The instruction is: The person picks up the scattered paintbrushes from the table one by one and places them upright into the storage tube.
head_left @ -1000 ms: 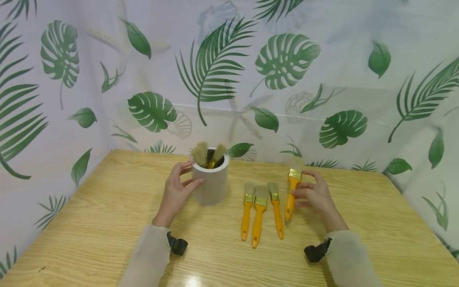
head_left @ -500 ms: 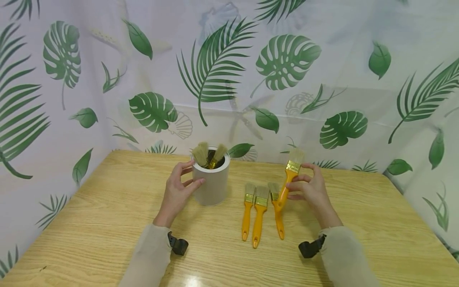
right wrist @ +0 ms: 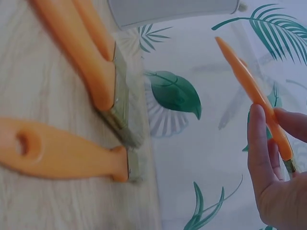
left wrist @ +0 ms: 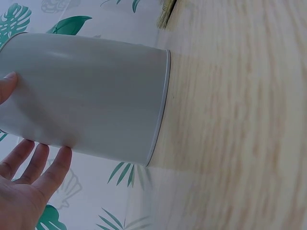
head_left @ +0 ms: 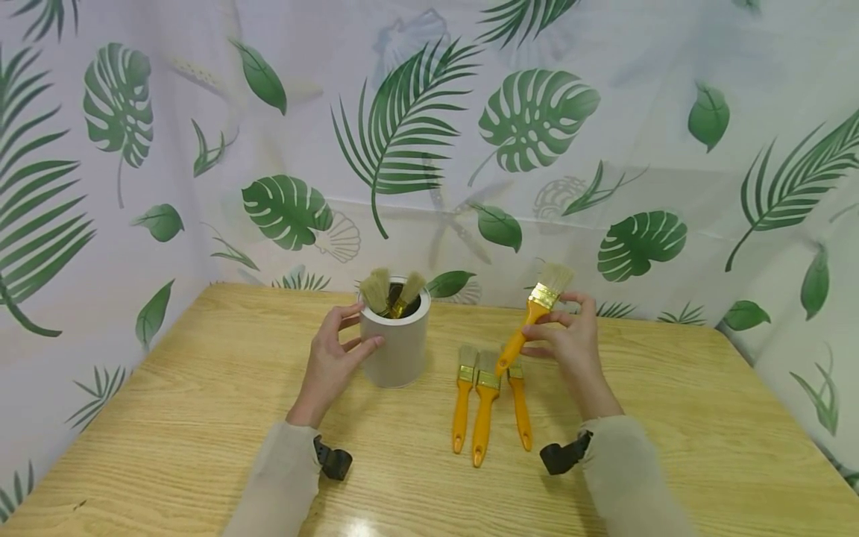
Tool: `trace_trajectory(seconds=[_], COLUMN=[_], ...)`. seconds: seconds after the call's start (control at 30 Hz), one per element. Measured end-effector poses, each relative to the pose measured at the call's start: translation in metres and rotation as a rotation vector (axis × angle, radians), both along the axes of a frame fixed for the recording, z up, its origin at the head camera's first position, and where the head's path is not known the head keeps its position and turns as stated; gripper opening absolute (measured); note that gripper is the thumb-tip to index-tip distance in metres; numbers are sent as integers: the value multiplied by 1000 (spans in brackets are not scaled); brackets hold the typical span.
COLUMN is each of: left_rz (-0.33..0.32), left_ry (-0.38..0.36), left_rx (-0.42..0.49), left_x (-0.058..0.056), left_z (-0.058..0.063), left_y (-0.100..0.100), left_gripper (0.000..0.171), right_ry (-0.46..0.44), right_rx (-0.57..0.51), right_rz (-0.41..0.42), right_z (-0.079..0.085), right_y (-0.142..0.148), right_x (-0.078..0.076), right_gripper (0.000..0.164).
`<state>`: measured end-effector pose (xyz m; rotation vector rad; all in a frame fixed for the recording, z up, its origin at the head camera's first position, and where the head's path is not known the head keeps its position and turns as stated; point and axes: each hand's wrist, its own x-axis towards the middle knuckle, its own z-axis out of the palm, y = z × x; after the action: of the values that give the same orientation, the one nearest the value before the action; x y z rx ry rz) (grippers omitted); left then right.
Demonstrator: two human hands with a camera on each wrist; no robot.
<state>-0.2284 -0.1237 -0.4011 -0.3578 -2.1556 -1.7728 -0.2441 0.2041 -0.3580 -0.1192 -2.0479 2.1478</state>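
Observation:
A white can (head_left: 394, 350) stands upright with several bristle-up paintbrushes (head_left: 411, 287) in it. My left hand (head_left: 333, 358) holds its left side, thumb in front and fingertips (left wrist: 62, 155) along the wall. Above the table, my right hand (head_left: 567, 335) pinches a paintbrush (head_left: 530, 321) by its orange handle, between thumb and fingers. That brush is tilted, its pale bristles up to the right and its handle end down to the left. In the right wrist view the orange handle (right wrist: 249, 84) shows in the pinch, and its bristles are out of sight.
Three more orange-handled paintbrushes lie on the wooden table (head_left: 201, 418): a left one (head_left: 460, 410), a wider middle one (head_left: 482, 425) and a right one (head_left: 521, 410). The held brush partly covers two of them. A leaf-patterned cloth (head_left: 429, 149) hangs behind.
My right hand has moved left and slightly up with its paintbrush. The brush has gone from nearly upright to a stronger slant, handle end swinging left. My left hand and the can stay put.

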Motion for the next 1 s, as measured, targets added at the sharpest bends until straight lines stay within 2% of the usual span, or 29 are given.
trace_trajectory(seconds=[0.53, 1.0], left_rz=[1, -5], left_ry=[1, 7], left_rx=[-9, -3], left_x=[0, 0], left_z=[-1, -1], left_y=[0, 0], left_gripper=[52, 51], right_ry=[156, 294], right_rx=[-194, -309], right_rz=[-122, -139], right_z=[12, 26], right_y=[-31, -60], right_x=[-7, -12], right_gripper=[67, 68])
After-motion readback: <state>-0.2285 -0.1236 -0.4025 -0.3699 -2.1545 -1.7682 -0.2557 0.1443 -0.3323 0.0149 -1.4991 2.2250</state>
